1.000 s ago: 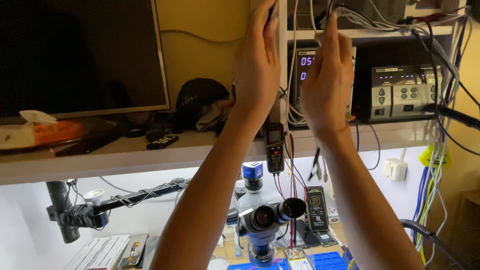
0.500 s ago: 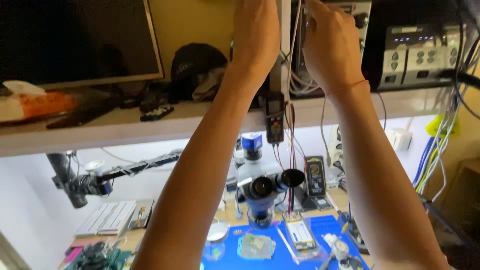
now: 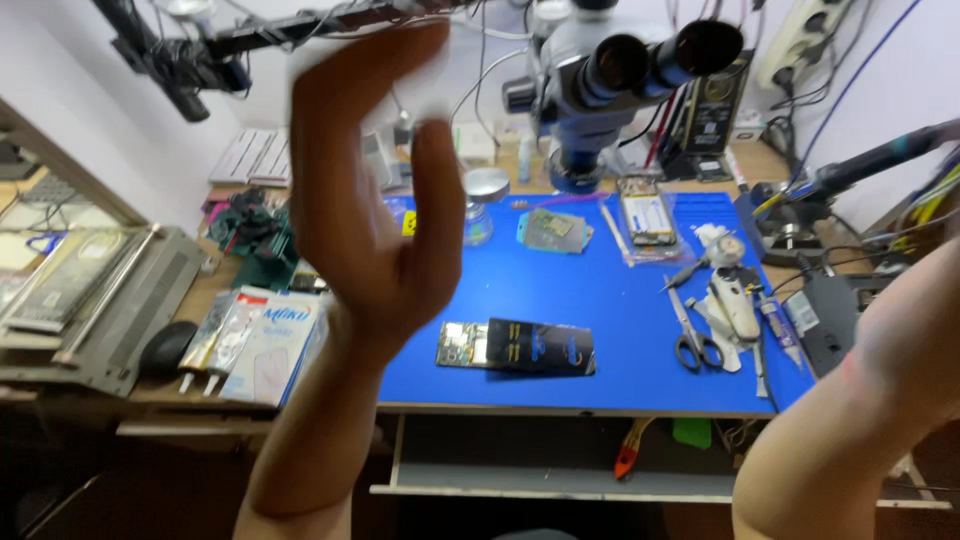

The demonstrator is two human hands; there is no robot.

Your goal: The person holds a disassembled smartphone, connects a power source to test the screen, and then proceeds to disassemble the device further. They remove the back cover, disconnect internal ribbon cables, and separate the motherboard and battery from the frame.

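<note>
My left hand (image 3: pixel 370 200) is raised in front of me, motion-blurred, palm facing me, fingers up and thumb apart. A pale white blur sits at its fingertips; whether the hand holds something there is unclear. Of my right arm only the forearm (image 3: pixel 850 420) shows at the lower right; the hand itself is out of frame. Below lies a blue work mat (image 3: pixel 600 290) with a black opened phone (image 3: pixel 515 347) near its front edge. A stereo microscope (image 3: pixel 620 70) stands over the back of the mat.
Scissors (image 3: pixel 690 345), tweezers and small tools lie at the mat's right. A phone frame (image 3: pixel 648 215) and small board (image 3: pixel 553 230) lie under the microscope. A glove box (image 3: pixel 265 340) and mouse (image 3: pixel 165 348) sit left. An open drawer (image 3: pixel 560 470) is below.
The view has dropped from the upper shelf to the bench. Both hands came down from the shelf; the left is now in front of me and the right hand has left the frame.
</note>
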